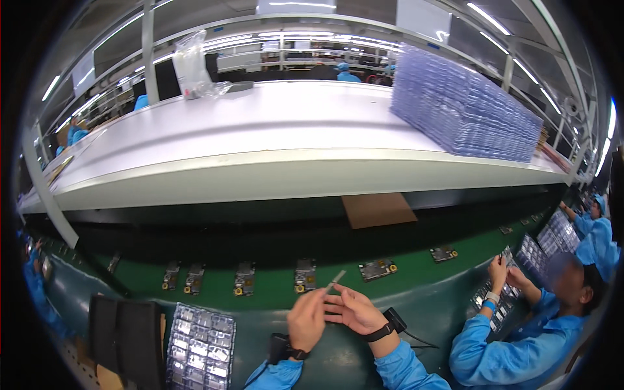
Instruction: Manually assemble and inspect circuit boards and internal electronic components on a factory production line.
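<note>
Left hand (307, 321) pinches a strip (338, 277), right hand (359, 313) spread, print on circuit boards (304, 273) illegible

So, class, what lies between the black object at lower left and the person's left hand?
In the head view: a clear tray of silvery parts, then green work surface toward the left hand.

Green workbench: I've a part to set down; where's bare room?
Bare: between the left hand and filled blister tray; between the right hand and co-worker's sleeve, except the black cable. Crowded: the strip beyond, lined with circuit boards.
</note>
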A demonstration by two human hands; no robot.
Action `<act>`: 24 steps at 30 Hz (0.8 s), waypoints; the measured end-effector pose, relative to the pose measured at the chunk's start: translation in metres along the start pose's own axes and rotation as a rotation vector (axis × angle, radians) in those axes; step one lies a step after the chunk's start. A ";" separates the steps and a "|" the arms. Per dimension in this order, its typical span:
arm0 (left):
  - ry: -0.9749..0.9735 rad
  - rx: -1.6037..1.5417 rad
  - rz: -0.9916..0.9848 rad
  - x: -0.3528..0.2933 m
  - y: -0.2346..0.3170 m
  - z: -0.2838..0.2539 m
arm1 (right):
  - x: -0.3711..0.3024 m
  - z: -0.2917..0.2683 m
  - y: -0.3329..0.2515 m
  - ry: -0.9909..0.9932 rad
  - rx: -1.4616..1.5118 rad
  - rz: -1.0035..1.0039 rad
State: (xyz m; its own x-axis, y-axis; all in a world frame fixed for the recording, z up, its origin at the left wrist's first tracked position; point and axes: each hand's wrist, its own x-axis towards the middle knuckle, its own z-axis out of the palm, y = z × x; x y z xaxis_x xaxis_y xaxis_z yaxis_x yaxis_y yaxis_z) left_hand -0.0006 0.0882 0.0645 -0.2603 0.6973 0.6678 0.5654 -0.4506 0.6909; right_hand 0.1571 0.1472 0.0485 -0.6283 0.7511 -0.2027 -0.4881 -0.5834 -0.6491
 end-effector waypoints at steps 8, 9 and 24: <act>-0.270 -0.118 0.140 0.011 -0.017 -0.002 | 0.007 -0.014 -0.008 0.046 -0.085 -0.142; -0.257 -0.106 0.135 0.012 -0.029 -0.008 | 0.008 -0.012 -0.011 0.118 -0.161 -0.184; 0.258 0.500 -0.498 0.022 -0.128 -0.047 | 0.032 -0.008 0.015 0.221 -1.360 -0.513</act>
State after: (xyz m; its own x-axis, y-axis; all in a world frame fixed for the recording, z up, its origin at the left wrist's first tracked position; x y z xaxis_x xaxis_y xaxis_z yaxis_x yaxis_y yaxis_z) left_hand -0.1152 0.1347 0.0038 -0.7184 0.5724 0.3953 0.6049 0.2336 0.7613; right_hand 0.1344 0.1648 0.0268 -0.4016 0.8856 0.2333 0.3878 0.3952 -0.8327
